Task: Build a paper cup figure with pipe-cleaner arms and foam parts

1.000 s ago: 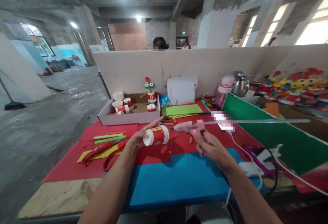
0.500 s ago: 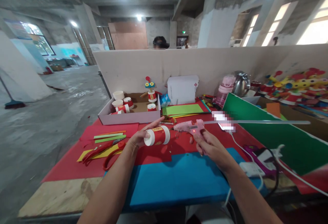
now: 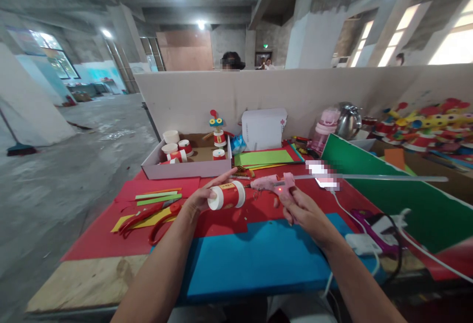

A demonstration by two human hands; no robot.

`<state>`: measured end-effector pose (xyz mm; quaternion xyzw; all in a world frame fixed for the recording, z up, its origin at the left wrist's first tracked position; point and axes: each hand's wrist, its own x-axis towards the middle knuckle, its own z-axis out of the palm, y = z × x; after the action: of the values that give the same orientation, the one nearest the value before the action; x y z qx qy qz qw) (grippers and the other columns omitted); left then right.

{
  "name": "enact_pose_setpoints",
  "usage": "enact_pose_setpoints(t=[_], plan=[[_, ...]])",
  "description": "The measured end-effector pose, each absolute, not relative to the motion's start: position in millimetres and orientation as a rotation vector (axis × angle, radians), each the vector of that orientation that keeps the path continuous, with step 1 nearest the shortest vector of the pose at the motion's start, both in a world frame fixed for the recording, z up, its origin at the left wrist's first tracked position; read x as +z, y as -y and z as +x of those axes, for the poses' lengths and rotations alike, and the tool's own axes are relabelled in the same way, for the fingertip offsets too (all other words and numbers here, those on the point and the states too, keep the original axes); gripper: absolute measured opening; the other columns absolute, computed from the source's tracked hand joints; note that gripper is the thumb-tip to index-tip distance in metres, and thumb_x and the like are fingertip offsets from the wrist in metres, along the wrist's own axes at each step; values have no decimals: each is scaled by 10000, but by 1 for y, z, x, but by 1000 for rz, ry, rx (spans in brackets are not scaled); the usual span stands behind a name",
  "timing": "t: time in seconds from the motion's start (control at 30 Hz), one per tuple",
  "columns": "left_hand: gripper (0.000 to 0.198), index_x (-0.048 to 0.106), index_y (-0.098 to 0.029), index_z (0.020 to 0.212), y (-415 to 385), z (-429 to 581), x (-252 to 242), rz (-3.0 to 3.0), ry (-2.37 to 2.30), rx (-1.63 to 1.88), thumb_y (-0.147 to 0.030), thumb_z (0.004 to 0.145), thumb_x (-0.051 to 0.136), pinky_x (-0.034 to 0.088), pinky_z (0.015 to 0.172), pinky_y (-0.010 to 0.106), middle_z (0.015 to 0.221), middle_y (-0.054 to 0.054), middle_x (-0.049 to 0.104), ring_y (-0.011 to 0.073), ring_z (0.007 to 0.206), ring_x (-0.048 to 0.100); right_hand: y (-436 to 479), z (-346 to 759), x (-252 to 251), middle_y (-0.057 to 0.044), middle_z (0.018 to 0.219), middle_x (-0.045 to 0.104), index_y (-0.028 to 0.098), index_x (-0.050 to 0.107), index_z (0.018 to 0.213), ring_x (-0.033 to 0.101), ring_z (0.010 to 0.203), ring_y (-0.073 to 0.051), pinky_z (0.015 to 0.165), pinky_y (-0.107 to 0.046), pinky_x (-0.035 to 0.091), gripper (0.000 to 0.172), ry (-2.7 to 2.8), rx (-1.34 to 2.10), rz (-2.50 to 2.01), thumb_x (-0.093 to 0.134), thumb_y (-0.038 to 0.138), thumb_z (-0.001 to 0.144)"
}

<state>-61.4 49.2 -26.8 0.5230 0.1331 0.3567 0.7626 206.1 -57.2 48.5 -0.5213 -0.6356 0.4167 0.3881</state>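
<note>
- Left hand [image 3: 201,198] grasping the red-and-white cup [image 3: 231,195], tipped sideways over the red sheet [image 3: 218,225]!
- Right hand [image 3: 301,207] wrapped round the pink glue gun [image 3: 271,184], its nozzle at the cup's right end; contact, can't tell.
- Barely a change this past second: steady work, it seems.
- Beyond, the box [image 3: 188,170] holds paper cups [image 3: 170,137].

Paper cup [image 3: 228,196]: red in the middle, white at both ends — with yellow patch
Glue gun [image 3: 266,183]: pink, its small light is red
Scissors [image 3: 150,213]: red handles
Paper strips [image 3: 158,199]: green — also orange
Worktop [image 3: 92,283]: pale brown, below a red sheet [image 3: 92,236] and a blue sheet [image 3: 258,264]
</note>
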Motion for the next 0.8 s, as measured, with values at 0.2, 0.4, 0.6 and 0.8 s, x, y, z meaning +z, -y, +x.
enact_pose_setpoints(t=[0.2, 0.4, 0.6, 0.8], plan=[[1018, 293, -195, 1479, -53, -64, -32, 1131, -277, 770, -296, 539, 668, 492, 730, 347, 1304, 170, 546, 308, 949, 633, 58, 208, 46, 52, 488, 443, 193, 520, 781, 404, 450, -104, 459, -249, 318, 432, 1613, 1081, -1319, 464, 619, 829], [1028, 295, -187, 1477, -53, -63, -32, 1093, -270, 781, -283, 524, 668, 491, 716, 324, 1325, 172, 535, 293, 945, 633, 57, 208, 41, 57, 474, 438, 193, 529, 786, 395, 431, -99, 440, -242, 307, 436, 1589, 1074, -1311, 465, 623, 828], [1021, 307, -191, 1473, -50, -61, -28, 1085, -283, 779, -303, 530, 682, 488, 712, 336, 1234, 161, 593, 285, 890, 642, 57, 207, 43, 54, 470, 442, 193, 532, 784, 399, 433, -104, 446, -250, 308, 439, 1577, 1048, -1311, 472, 627, 818], [1020, 303, -190, 1476, -51, -61, -28, 1102, -275, 771, -318, 539, 686, 490, 727, 351, 1250, 168, 583, 298, 902, 645, 57, 206, 45, 56, 473, 442, 192, 527, 780, 394, 433, -100, 445, -247, 308, 441, 1589, 1075, -1320, 474, 628, 820]])
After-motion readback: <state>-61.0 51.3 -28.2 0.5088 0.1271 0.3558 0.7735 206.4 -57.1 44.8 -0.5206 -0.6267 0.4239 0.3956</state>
